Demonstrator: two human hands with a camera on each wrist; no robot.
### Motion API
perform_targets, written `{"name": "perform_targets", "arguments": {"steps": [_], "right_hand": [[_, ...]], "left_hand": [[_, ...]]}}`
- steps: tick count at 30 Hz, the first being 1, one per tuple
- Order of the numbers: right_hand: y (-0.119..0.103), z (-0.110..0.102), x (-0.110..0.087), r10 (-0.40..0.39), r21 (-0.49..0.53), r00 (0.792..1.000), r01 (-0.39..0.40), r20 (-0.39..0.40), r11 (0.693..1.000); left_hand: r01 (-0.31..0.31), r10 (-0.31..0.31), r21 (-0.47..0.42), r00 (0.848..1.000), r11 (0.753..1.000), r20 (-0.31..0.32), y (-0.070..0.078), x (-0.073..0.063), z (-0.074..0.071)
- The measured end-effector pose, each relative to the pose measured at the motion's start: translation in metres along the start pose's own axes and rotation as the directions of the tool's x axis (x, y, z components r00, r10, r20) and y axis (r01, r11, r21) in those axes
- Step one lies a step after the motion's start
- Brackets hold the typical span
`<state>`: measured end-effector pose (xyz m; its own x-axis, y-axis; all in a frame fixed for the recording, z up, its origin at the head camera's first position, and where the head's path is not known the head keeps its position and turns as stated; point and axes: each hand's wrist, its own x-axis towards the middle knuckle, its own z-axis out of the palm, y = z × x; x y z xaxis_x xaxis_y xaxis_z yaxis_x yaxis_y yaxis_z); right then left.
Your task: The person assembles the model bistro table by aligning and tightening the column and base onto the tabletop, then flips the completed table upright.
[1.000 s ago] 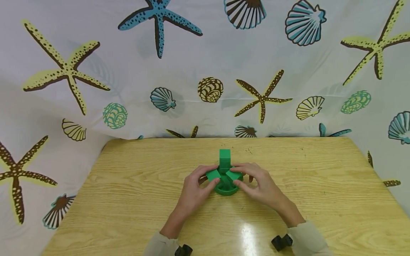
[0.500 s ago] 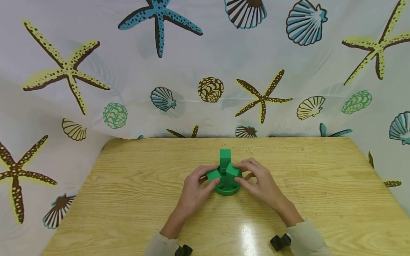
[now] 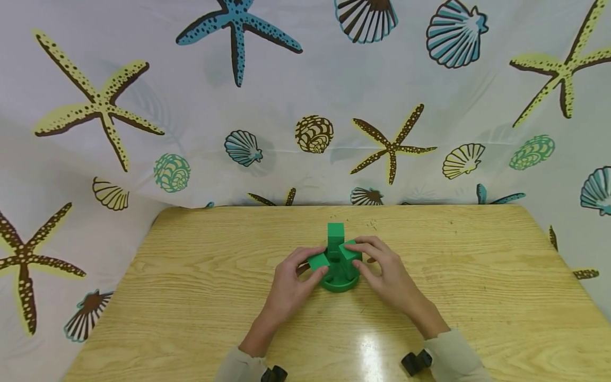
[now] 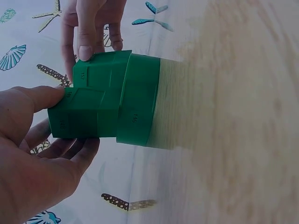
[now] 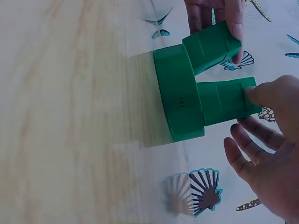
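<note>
A round green base (image 3: 339, 287) with raised green blocks sits on the table. My left hand (image 3: 288, 280) pinches the left block (image 3: 318, 261) between thumb and fingers. On the other side, my right hand (image 3: 392, 273) holds the right block (image 3: 350, 251) by its upper end, thumb in front. A third block (image 3: 335, 230) stands upright at the back, untouched. Seen from the left wrist, the left block (image 4: 77, 114) rises from the base's wall (image 4: 140, 102). In the right wrist view, the right block (image 5: 223, 101) meets the base; the blocks' lower ends inside are hidden.
The wooden table (image 3: 200, 297) reaches out on both sides and in front. A white cloth (image 3: 200, 106) with starfish and shell prints hangs behind and at the sides. Small black devices (image 3: 417, 363) are on both wrists.
The right block first leaned outward, swung up toward the middle, then shifted slightly right again with my right hand on it. My left hand and its block stayed in place.
</note>
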<state>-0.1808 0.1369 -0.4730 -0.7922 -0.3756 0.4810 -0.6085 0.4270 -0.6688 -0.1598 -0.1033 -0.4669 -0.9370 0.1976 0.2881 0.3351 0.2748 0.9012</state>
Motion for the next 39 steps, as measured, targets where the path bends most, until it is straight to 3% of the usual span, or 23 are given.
{"name": "perform_targets", "arguments": {"steps": [4,8,16,27,39], "right_hand": [[0.003,-0.001,-0.001,0.035,0.080,0.999,-0.032,-0.034,0.996],[0.004,-0.002,-0.001,0.044,0.073,0.998,-0.041,-0.049,0.996],[0.003,-0.012,-0.001,0.017,-0.025,1.000,-0.018,-0.020,1.000],[0.003,-0.020,-0.004,0.000,0.146,1.000,-0.003,0.023,0.989],[0.005,-0.014,-0.005,0.022,0.123,0.998,-0.029,0.060,0.992]], "left_hand": [[0.000,0.000,-0.001,1.000,1.000,-0.001,-0.001,0.000,0.000],[-0.002,0.002,-0.003,1.000,1.000,-0.004,-0.001,0.000,0.000],[0.006,-0.006,-0.015,1.000,1.000,-0.004,0.001,0.000,0.001],[0.026,-0.027,-0.030,0.999,0.999,-0.032,0.001,-0.001,0.002],[0.033,-0.034,-0.040,0.999,0.999,-0.028,-0.002,0.000,0.001]]}}
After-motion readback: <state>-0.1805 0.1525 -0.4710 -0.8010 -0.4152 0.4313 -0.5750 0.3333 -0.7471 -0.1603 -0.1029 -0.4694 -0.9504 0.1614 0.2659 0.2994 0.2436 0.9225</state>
